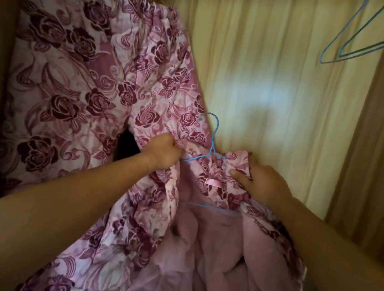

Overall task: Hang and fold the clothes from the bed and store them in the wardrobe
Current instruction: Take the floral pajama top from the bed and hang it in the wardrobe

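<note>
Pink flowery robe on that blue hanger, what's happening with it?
A person is fitting a rose-print robe onto a blue wire hanger inside a wardrobe. The left grip bunches the fabric by one shoulder, and the right grip holds the collar on the other side. The hanger's hook sticks up free between them, hooked on nothing. A matching rose-print garment hangs to the left, and empty blue hangers hang top right.
</note>
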The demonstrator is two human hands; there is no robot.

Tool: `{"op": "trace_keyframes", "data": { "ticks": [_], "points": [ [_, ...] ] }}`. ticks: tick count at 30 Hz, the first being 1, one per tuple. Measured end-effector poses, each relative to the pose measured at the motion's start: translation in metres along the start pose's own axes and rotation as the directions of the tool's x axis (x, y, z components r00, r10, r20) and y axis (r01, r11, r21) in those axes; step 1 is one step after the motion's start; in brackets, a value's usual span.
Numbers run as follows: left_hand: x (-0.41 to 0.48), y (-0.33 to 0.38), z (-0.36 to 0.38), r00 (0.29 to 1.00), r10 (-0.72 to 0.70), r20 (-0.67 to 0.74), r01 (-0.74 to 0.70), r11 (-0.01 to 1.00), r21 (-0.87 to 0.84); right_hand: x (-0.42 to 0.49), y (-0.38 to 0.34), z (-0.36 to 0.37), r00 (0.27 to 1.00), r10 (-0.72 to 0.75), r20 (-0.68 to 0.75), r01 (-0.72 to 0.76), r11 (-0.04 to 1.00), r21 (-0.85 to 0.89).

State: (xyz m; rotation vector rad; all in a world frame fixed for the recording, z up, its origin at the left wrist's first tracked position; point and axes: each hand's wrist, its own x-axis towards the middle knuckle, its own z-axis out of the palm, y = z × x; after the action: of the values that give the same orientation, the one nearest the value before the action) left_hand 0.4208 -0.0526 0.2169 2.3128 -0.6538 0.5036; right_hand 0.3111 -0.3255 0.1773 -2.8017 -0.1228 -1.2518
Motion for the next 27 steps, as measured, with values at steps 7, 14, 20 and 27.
{"op": "trace_keyframes", "data": {
  "ticks": [7, 14, 20, 27],
  "points": [
    [0.006, -0.009, -0.026, 0.971, 0.226, 0.081, -0.199, 0.947, -0.254, 0.030, -0.001, -0.030, 0.986, 0.084, -0.142, -0.093, 0.994, -0.055],
    [0.008, -0.009, -0.085, 0.913, 0.398, -0.083, -0.352, 0.877, 0.328, 0.078, -0.002, -0.067, 0.938, 0.159, -0.309, -0.122, 0.983, 0.135],
    [0.043, 0.038, -0.164, 0.794, 0.502, -0.344, -0.183, 0.736, 0.652, 0.143, -0.023, -0.106, 0.927, 0.138, -0.348, -0.121, 0.990, 0.068],
    [0.069, 0.051, -0.236, 0.788, 0.474, -0.392, -0.019, 0.656, 0.755, 0.193, -0.028, -0.108, 0.970, 0.154, -0.190, -0.133, 0.984, 0.116]
  ]
}}
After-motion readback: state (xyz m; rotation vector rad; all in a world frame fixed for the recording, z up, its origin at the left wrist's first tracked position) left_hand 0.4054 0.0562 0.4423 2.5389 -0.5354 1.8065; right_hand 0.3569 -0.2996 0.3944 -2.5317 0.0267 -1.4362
